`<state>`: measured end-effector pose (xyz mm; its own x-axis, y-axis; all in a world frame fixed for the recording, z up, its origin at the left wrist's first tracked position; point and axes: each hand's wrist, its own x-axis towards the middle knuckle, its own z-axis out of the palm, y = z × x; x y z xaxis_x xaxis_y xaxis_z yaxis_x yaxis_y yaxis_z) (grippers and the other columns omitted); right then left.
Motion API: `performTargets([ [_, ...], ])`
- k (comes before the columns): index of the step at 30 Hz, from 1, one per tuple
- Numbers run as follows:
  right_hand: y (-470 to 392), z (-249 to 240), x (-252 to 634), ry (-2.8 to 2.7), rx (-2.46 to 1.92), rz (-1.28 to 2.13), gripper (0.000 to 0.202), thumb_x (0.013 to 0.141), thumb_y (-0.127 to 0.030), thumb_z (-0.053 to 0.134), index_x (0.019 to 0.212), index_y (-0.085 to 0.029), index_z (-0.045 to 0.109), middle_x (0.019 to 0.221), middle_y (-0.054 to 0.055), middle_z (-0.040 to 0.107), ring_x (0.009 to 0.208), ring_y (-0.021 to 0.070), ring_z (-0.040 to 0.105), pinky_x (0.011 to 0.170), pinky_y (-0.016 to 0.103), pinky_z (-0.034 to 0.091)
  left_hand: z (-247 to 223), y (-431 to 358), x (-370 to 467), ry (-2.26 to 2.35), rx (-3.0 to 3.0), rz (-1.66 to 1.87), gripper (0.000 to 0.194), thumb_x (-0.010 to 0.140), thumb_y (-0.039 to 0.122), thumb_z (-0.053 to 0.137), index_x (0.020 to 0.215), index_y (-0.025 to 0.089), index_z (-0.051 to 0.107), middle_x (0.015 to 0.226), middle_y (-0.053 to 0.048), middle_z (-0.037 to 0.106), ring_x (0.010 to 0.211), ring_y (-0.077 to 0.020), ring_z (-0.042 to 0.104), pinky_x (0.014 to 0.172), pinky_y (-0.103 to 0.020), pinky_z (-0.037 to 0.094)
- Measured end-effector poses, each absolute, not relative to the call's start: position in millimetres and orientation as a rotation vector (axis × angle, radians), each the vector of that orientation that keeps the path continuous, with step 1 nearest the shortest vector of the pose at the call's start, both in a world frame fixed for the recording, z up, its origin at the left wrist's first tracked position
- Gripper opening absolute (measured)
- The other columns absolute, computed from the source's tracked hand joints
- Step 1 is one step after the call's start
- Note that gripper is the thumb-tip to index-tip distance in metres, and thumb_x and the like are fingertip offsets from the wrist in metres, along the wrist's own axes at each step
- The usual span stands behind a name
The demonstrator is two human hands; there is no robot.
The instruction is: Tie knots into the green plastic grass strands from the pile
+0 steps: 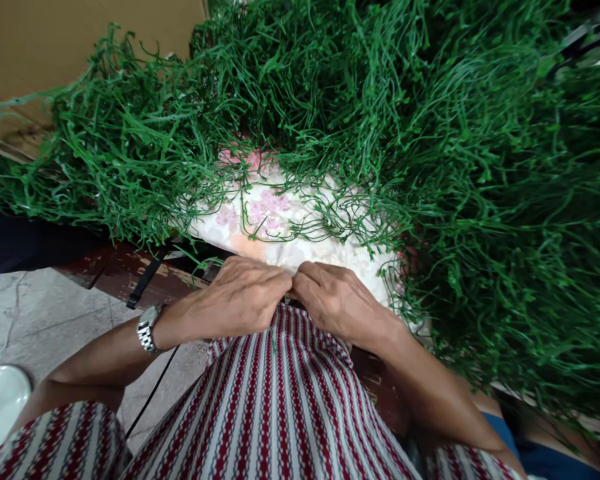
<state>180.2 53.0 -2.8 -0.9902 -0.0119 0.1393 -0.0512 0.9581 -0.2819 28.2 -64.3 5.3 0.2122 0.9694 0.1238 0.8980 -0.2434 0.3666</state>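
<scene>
My left hand [245, 295], with a metal watch [149, 328] on its wrist, is closed with the knuckles up. Its fingertips meet those of my right hand [337, 297], also closed, just in front of my red-and-white striped shirt [290, 393]. Whatever they pinch is hidden behind the fingers. Both hands are at the near edge of a white floral cover [273, 207]. A few thin green stems [325, 223] lie loose on that cover, beyond the fingers. A great heap of the same branching, plastic-looking greenery [330, 73] rises around the back and sides.
A cardboard box [95, 33] stands at the back left. Worn brown wood [130, 273] with a black strap [147, 280] runs along the left front. On the floor side at lower left is a pale round object [3, 407]. Blue fabric [555, 460] shows at lower right.
</scene>
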Motion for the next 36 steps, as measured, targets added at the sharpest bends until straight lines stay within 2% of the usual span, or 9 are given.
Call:
performTargets([
  [6,49.9,17.2,201.2,-3.098,0.414,0.648,0.014,0.084,-0.009,0.043,0.074,-0.017,0.05,0.066,0.002,0.054,0.057,0.012,0.046,0.053,0.027,0.035,21.7,-76.7,16.3,1.223,2.482,0.381,0.017,0.067,0.003,0.042,0.061,0.018,0.047,0.058,0.001,0.052,0.052,-0.0128,0.04,0.051,-0.03,0.027],
  [8,58.1,22.7,212.5,-3.12,0.301,0.645,0.017,0.083,-0.007,0.042,0.072,-0.018,0.05,0.062,0.001,0.053,0.054,0.0114,0.044,0.051,0.027,0.034,24.6,-80.1,8.2,1.294,2.412,0.404,0.018,0.069,0.003,0.043,0.061,0.019,0.048,0.056,0.001,0.051,0.051,-0.0121,0.041,0.051,-0.029,0.028],
  [10,68.1,24.3,218.1,-3.072,0.089,0.654,0.017,0.083,-0.007,0.041,0.076,-0.018,0.053,0.064,0.001,0.053,0.053,0.0108,0.044,0.049,0.026,0.033,24.7,-78.9,2.7,1.526,2.187,0.594,0.018,0.075,0.006,0.044,0.065,0.019,0.053,0.057,0.002,0.053,0.052,-0.0105,0.045,0.051,-0.026,0.031],
  [13,75.6,19.2,208.3,-2.806,-0.145,0.838,0.016,0.086,-0.012,0.041,0.087,-0.018,0.055,0.073,0.002,0.057,0.06,0.0099,0.05,0.053,0.023,0.038,20.6,-68.6,6.6,1.694,1.705,0.948,0.013,0.082,0.014,0.048,0.077,0.018,0.059,0.066,0.001,0.06,0.059,-0.0088,0.052,0.056,-0.021,0.038],
  [16,69.4,8.3,185.8,-2.447,-0.387,1.075,0.015,0.09,-0.019,0.041,0.089,-0.017,0.056,0.078,0.003,0.06,0.07,0.01,0.056,0.06,0.021,0.043,12.2,-57.5,20.3,1.622,1.424,1.149,0.009,0.082,0.018,0.051,0.075,0.016,0.058,0.066,0.001,0.056,0.059,-0.0078,0.05,0.054,-0.019,0.038],
  [20,54.2,-9.1,168.5,-2.29,-0.369,1.407,0.023,0.088,-0.032,0.047,0.102,-0.015,0.056,0.086,0.003,0.062,0.073,0.01,0.057,0.063,0.021,0.045,-0.7,-55.2,32.2,1.57,1.346,1.296,0.008,0.082,0.018,0.051,0.075,0.015,0.055,0.066,0.002,0.053,0.06,-0.0077,0.049,0.057,-0.019,0.039],
  [23,48.3,-18.3,168.7,-2.291,-0.313,1.54,0.031,0.084,-0.04,0.052,0.099,-0.014,0.056,0.078,0.002,0.06,0.067,0.0093,0.053,0.059,0.021,0.042,-5.8,-57.8,33.7,1.646,1.422,1.344,0.007,0.081,0.012,0.05,0.077,0.015,0.055,0.068,0.001,0.056,0.062,-0.0075,0.051,0.059,-0.019,0.04],
  [29,50.4,-18.0,172.1,-2.361,-0.231,1.412,0.022,0.083,-0.035,0.056,0.079,-0.014,0.052,0.066,-0.003,0.048,0.058,0.006,0.042,0.055,0.019,0.034,-7.2,-57.0,35.5,1.712,1.512,1.326,0.007,0.08,0.012,0.05,0.075,0.016,0.055,0.065,0.003,0.055,0.059,-0.0066,0.049,0.056,-0.018,0.038],
  [36,50.8,-19.8,173.8,-2.436,-0.117,1.263,0.019,0.088,-0.026,0.048,0.072,-0.015,0.045,0.063,-0.003,0.042,0.056,0.0061,0.039,0.052,0.019,0.03,-5.5,-55.3,35.5,1.6,1.325,1.236,0.01,0.083,0.02,0.048,0.074,0.016,0.048,0.064,0.003,0.044,0.058,-0.0068,0.042,0.053,-0.018,0.035],
])
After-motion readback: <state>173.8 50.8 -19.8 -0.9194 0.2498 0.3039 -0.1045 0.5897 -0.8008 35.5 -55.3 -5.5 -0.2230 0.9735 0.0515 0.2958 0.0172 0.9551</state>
